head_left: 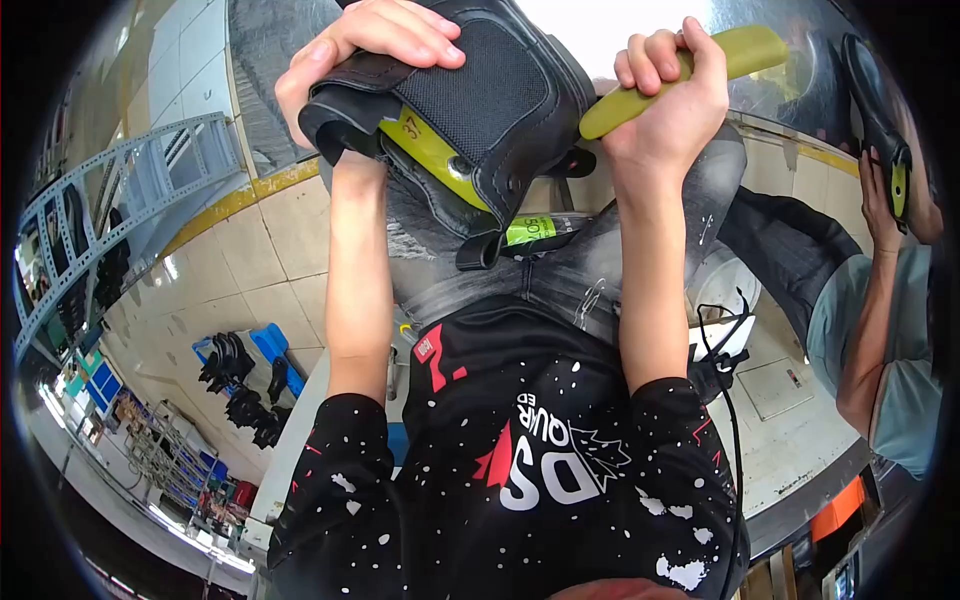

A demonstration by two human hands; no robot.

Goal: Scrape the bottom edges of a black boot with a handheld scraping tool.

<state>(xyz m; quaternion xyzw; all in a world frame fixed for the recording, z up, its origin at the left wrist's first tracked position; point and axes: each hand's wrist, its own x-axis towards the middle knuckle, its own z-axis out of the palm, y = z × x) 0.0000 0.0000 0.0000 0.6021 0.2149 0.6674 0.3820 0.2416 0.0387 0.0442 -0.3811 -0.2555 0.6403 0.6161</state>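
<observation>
My left hand [365, 50] grips a black shoe or boot upper [490, 90] with a mesh panel and stitched edges, fingers over its top edge. Inside its opening shows a bright yellow-green shoe last [425, 150] with a handwritten mark. The shoe hangs over my lap, its opening tilted toward me; its far end is cut off by the upper edge. Closed around a long, smooth, olive-yellow piece [750, 52] with rounded ends, my right hand [670, 90] is just right of the shoe. The exact kind of that piece is unclear.
A metal-topped workbench [735, 15] lies ahead. At right, a co-worker's hand [880, 200] is on a black shoe [872, 90] with a yellow-green last. A grey perforated metal rack [130, 160] stands left. Black shoe parts [230, 360] lie beside a blue holder on the floor. A black cable [735, 430] hangs at right.
</observation>
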